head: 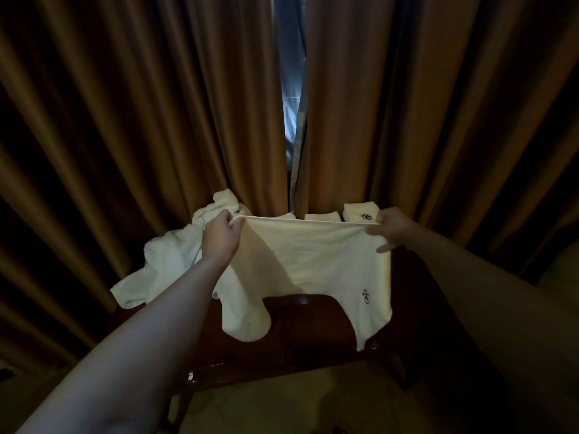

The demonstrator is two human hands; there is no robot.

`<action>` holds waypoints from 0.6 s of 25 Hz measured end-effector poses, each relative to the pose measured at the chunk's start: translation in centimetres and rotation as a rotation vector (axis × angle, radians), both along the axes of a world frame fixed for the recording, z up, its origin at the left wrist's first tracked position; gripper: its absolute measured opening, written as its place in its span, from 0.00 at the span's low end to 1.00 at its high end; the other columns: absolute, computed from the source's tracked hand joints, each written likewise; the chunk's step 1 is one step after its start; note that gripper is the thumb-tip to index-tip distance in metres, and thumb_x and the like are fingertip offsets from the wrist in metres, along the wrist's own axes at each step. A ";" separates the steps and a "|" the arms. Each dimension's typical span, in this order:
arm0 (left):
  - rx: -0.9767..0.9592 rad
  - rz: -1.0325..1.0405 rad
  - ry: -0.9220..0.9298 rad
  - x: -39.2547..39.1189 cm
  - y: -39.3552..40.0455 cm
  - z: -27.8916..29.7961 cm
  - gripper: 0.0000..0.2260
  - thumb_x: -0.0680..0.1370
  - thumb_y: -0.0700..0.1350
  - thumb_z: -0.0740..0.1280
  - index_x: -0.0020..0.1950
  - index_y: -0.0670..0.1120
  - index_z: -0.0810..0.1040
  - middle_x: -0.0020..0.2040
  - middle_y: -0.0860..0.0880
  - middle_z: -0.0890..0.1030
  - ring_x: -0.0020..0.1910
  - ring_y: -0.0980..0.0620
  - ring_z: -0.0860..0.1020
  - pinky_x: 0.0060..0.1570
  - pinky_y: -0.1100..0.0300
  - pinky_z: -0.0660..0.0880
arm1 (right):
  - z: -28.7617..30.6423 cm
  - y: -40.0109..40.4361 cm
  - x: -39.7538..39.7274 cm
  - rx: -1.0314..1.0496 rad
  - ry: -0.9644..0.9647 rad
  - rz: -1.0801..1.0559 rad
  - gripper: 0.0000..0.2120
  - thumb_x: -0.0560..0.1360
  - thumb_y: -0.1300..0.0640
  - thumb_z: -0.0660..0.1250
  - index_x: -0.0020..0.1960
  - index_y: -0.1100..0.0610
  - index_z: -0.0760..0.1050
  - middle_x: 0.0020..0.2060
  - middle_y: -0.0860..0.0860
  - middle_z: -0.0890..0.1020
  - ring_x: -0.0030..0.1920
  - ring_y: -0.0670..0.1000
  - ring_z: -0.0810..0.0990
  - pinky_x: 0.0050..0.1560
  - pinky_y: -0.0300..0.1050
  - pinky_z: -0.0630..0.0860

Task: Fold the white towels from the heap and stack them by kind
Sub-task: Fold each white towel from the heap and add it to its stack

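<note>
White towel (316,255), held spread above dark wooden table (313,327).
Left hand (221,238) and right hand (391,230) each pinch a top corner; heap (169,261) left, folded towels (360,213) behind.

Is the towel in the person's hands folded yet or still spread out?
Spread out. The towel is stretched between the left hand and right hand, which pinch its top edge; the lower corners dangle loose above the dark wooden table.
</note>
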State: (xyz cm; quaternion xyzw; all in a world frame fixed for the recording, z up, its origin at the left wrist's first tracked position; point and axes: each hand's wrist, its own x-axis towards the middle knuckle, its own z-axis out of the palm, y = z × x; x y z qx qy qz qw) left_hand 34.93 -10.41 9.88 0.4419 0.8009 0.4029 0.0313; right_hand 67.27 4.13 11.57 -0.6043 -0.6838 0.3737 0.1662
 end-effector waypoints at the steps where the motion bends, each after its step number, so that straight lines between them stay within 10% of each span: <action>1: -0.010 0.005 0.043 0.2 -0.1 0.1 0.11 0.79 0.52 0.63 0.42 0.46 0.74 0.36 0.50 0.77 0.37 0.51 0.76 0.32 0.58 0.67 | -0.3 0.0 0.1 0.005 0.025 -0.023 0.11 0.74 0.58 0.71 0.51 0.61 0.72 0.51 0.56 0.74 0.51 0.58 0.77 0.44 0.53 0.82; 8: -0.067 -0.002 0.190 0.0 -0.3 -1.1 0.11 0.78 0.53 0.65 0.45 0.45 0.76 0.41 0.48 0.78 0.42 0.50 0.75 0.37 0.57 0.68 | -1.8 0.7 0.6 0.335 -0.205 -0.014 0.16 0.76 0.53 0.67 0.58 0.63 0.76 0.56 0.58 0.79 0.55 0.57 0.77 0.46 0.44 0.71; 15: -0.104 -0.065 -0.055 -0.7 3.0 -1.9 0.11 0.75 0.52 0.68 0.44 0.44 0.79 0.42 0.47 0.79 0.44 0.47 0.77 0.42 0.52 0.75 | -2.9 3.8 0.2 0.352 -0.157 -0.029 0.16 0.79 0.52 0.63 0.59 0.63 0.77 0.54 0.59 0.80 0.55 0.58 0.77 0.52 0.48 0.75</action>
